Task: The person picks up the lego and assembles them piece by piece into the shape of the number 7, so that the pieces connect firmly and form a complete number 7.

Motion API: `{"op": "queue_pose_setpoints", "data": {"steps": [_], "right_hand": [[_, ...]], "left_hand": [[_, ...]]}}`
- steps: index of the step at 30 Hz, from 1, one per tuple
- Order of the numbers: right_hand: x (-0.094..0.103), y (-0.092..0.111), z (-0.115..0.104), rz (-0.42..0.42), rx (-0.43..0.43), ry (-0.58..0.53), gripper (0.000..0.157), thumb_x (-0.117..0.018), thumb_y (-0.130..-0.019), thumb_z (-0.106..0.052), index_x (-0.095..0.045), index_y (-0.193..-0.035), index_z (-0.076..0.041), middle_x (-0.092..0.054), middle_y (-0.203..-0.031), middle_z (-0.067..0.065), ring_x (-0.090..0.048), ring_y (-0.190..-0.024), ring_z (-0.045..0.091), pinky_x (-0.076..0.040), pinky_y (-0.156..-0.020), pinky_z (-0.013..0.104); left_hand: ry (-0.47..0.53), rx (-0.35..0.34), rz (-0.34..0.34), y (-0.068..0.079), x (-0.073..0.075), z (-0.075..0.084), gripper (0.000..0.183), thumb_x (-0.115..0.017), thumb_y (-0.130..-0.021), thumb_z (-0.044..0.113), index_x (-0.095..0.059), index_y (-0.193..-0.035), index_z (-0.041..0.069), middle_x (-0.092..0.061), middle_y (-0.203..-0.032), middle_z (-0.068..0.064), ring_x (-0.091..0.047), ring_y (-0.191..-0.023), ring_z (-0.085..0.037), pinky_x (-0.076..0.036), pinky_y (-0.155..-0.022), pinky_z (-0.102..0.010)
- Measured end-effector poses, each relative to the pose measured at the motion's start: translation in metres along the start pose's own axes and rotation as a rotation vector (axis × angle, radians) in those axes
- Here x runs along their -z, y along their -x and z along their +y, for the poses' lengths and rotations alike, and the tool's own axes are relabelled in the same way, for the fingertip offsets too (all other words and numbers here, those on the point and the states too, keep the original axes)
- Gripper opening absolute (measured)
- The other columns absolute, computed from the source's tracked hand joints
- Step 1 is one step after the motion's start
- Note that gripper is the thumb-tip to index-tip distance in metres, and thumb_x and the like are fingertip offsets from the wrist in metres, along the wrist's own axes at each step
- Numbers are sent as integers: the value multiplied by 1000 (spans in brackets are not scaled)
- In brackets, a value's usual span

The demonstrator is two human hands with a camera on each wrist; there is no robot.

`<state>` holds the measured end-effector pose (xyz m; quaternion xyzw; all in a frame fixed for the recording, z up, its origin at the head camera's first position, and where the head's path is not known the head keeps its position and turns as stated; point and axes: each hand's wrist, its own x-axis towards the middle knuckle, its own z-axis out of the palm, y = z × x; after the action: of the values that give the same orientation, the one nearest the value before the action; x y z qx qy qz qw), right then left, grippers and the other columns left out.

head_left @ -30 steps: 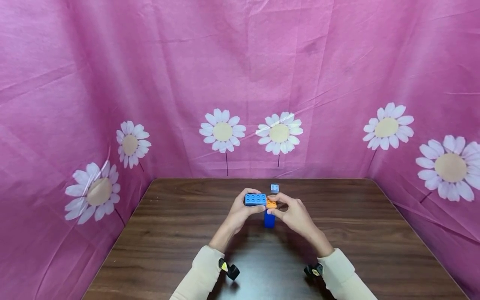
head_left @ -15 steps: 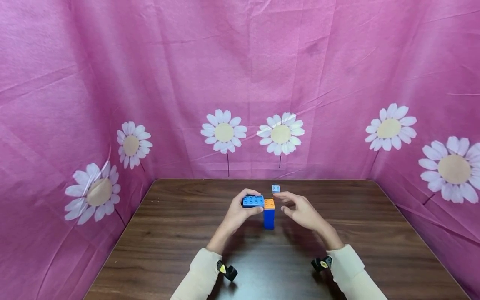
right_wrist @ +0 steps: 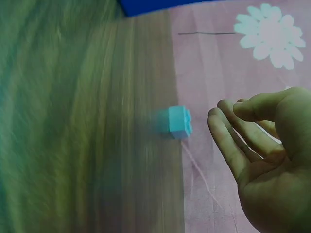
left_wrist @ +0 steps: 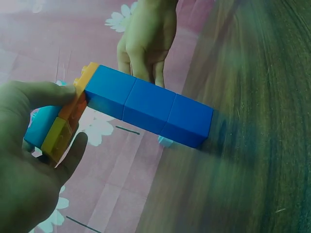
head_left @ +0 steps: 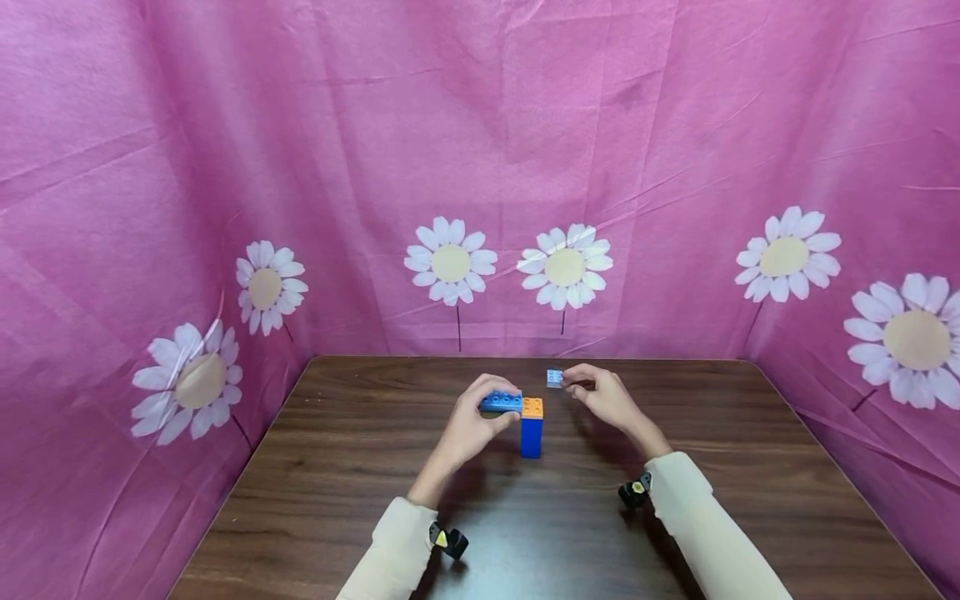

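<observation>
A column of three stacked blue blocks [head_left: 531, 437] stands upright on the table, topped by an orange block [head_left: 532, 407]. Joined at the top, a longer medium-blue block [head_left: 501, 402] juts out to the left. My left hand [head_left: 468, 425] grips this side part between thumb and fingers. A yellow-looking block [left_wrist: 57, 136] shows below it in the left wrist view. My right hand [head_left: 606, 400] has its fingers loosely bent and holds nothing. Just left of those fingertips sits a small light-blue block [head_left: 553, 378], apart from them in the right wrist view.
The wooden table [head_left: 337, 500] ends at the back not far behind the light-blue block. A pink flowered cloth [head_left: 495, 125] hangs along the back and both sides. Each wrist carries a small black camera.
My right hand has let go of the orange block and moved right and away from me, to beside the light-blue block. The left hand keeps its hold on the medium-blue block.
</observation>
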<state>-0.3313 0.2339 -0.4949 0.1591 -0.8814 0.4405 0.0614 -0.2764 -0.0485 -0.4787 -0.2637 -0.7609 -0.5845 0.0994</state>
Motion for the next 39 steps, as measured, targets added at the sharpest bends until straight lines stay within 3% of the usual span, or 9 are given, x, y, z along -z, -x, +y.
{"op": "queue_pose_setpoints", "data": {"steps": [9,19,23,30,34,39], "right_hand": [[0,-24,6,-16,-7,135,27,-64,-100,2,-72,-125,3,-77,-120,20,-72,-112,40,-58,-99,56],[-9,-43,7,-83,-10,231,31,-60,-102,0,-69,-131,3,-70,-132,24,-69,-118,41,-58,-101,58],[-14,-48,5,-105,-24,295,34,-61,-101,-1,-67,-134,2,-69,-134,23,-70,-118,41,-58,-101,57],[-22,-45,17,-142,-21,419,43,-69,-97,-2,-62,-139,7,-66,-138,28,-62,-130,46,-49,-112,61],[-26,-39,20,-152,-74,415,40,-71,-99,-5,-63,-137,4,-68,-135,24,-65,-125,41,-53,-108,59],[-30,-36,19,-127,-101,415,28,-75,-98,-5,-67,-124,-1,-72,-120,19,-69,-104,32,-59,-96,53]], "left_hand": [[-71,-93,-30,1,1,-2,27,-86,-88,4,-79,-113,12,-70,-123,-4,-67,-119,-23,-55,-103,-28],[-127,-243,-45,0,0,-7,24,-84,-92,7,-76,-114,8,-68,-129,-7,-65,-123,-21,-55,-107,-30],[-127,-266,-36,-1,0,-8,23,-83,-92,7,-77,-115,7,-69,-127,-3,-65,-123,-21,-54,-107,-30],[-117,-303,-19,-1,-2,-12,24,-83,-92,6,-77,-115,9,-71,-126,-6,-66,-121,-24,-55,-105,-30],[-119,-304,-20,0,-2,-14,24,-83,-93,6,-77,-116,9,-71,-126,-5,-66,-122,-23,-55,-105,-30],[-116,-293,-21,1,-1,-15,25,-83,-92,6,-77,-116,9,-71,-126,-3,-65,-122,-21,-55,-106,-30]]}}
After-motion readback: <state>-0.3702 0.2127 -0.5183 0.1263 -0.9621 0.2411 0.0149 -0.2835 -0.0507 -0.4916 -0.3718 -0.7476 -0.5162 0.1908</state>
